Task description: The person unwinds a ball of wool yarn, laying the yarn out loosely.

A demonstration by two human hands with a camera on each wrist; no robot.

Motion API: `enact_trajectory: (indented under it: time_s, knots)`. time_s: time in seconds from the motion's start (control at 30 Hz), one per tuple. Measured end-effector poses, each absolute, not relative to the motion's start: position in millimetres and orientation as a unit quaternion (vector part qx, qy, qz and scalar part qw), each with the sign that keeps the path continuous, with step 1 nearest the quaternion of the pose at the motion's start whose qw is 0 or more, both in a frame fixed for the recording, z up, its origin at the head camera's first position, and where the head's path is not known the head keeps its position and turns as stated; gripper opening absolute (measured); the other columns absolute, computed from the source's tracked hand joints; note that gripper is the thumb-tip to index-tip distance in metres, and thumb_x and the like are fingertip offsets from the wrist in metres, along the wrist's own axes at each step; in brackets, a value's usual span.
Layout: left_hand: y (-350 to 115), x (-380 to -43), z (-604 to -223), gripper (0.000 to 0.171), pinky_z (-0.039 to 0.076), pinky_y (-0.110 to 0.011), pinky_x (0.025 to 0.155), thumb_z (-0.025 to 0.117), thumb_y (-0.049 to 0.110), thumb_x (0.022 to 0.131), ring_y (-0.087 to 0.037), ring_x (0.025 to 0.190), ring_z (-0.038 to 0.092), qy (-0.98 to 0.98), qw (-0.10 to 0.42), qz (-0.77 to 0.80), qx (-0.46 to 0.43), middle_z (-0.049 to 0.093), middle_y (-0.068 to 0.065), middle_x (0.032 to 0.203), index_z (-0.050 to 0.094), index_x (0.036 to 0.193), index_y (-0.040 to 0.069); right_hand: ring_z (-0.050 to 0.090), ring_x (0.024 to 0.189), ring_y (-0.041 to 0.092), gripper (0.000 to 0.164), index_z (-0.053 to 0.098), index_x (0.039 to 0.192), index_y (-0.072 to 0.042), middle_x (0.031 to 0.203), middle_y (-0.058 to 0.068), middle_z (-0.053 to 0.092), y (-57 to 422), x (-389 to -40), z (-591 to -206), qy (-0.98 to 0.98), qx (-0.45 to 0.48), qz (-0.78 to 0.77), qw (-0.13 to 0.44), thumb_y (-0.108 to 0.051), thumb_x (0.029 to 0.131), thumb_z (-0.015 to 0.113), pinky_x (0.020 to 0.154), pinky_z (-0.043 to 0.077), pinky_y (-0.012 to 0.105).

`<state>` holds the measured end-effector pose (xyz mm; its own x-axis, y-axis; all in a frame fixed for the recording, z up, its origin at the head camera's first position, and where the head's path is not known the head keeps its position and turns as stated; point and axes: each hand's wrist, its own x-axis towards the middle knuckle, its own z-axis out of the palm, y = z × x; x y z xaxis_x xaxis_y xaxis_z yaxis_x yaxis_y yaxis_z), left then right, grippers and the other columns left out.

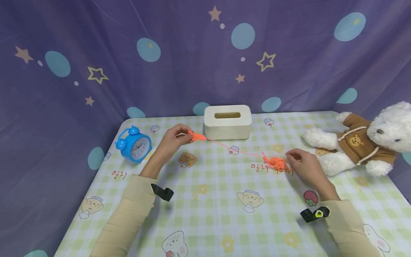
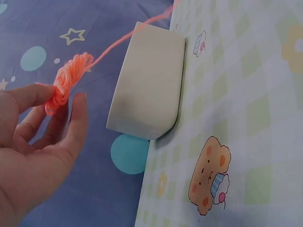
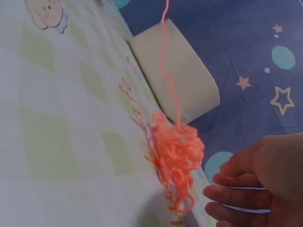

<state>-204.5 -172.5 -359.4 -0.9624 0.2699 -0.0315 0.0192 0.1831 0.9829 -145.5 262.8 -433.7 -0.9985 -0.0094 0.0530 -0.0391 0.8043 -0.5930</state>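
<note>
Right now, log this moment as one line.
left hand: pinches yarn bundle | right hand: beside loose yarn pile | strand joins them

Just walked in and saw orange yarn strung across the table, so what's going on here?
A person is handling orange yarn. The left hand pinches a small wound bundle above the table, near the white tissue box. A strand runs from it to a loose yarn pile lying on the checked tablecloth. The right hand sits beside that pile, fingers relaxed. A blue alarm clock and a teddy bear sit at the sides.
</note>
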Motion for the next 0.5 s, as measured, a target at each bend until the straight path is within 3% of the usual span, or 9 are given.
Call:
enact_trajectory:
  time_s: [0.27,0.5]
  knots:
    - [-162.7,-203.1,-359.2,0.013,0.053,-0.042,0.091,0.055,0.002,0.096,-0.026,0.1,0.066,0.719,0.128,0.671,0.13,0.052,-0.013,0.111,0.054,0.108,-0.003,0.061,0.097,0.034,0.027,0.064,0.113,-0.003,0.104,0.018,0.067,241.4,-154.4,-416.8,-0.935,0.037,0.34,0.09,-0.022,0.098,0.053,0.086,0.047,0.051]
    - [-154.0,-200.9,-358.5,0.024,0.054,-0.038,0.089,0.06,0.004,0.093,-0.017,0.097,0.068,0.724,0.132,0.664,0.134,0.052,-0.018,0.121,0.052,0.114,-0.005,0.062,0.102,0.03,0.024,0.063,0.116,-0.004,0.113,0.014,0.065,197.0,-166.1,-403.8,-0.902,0.119,0.402,0.106,-0.017,0.096,0.058,0.09,0.049,0.048]
